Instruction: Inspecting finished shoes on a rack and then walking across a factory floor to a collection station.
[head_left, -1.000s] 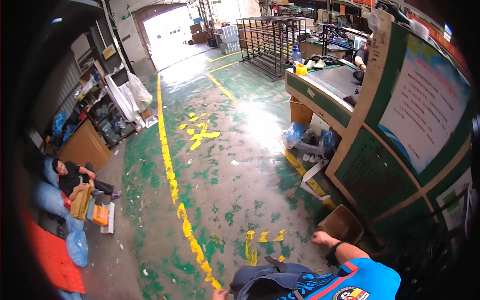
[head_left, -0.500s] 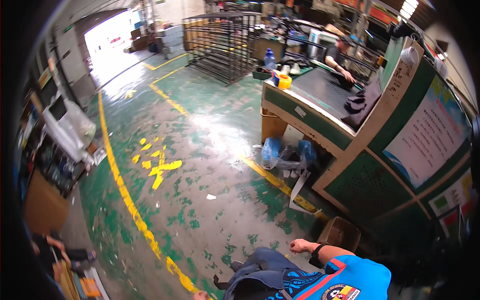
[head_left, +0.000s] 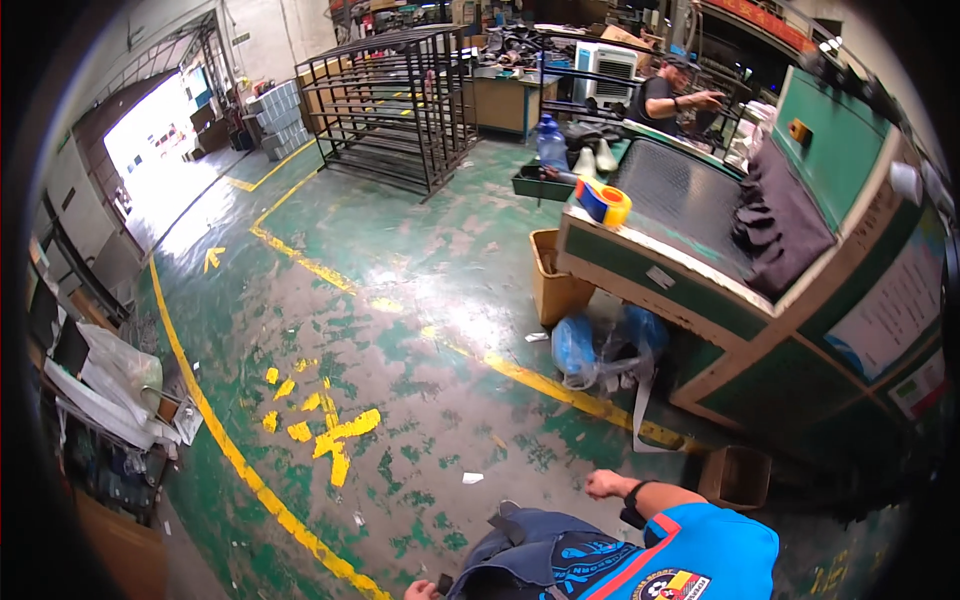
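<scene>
My right hand (head_left: 604, 485) hangs in front of me at the lower middle, its fingers curled into a loose fist with nothing showing in them. A black band (head_left: 634, 503) circles that wrist, below a blue sleeve with a red stripe. Of my left hand (head_left: 421, 591) only a small part shows at the lower edge, beside the dark blue apron (head_left: 520, 548); its fingers are mostly cut off. Neither hand touches the worktable. Nearest to the right hand, on the floor, is an open brown box (head_left: 738, 476).
On the right stands a green worktable (head_left: 650, 270) with a tape roll (head_left: 604, 200) on its corner. Beneath are a brown bin (head_left: 556, 280) and blue plastic bags (head_left: 574, 350). A person (head_left: 665, 98) works behind it. Black racks (head_left: 390, 110) stand ahead; bagged goods (head_left: 115, 370) line the left.
My view has moved forward and tilted up, bringing the worktable and racks lower in the picture. The person behind the table has straightened and raised an arm. My right hand stays curled.
</scene>
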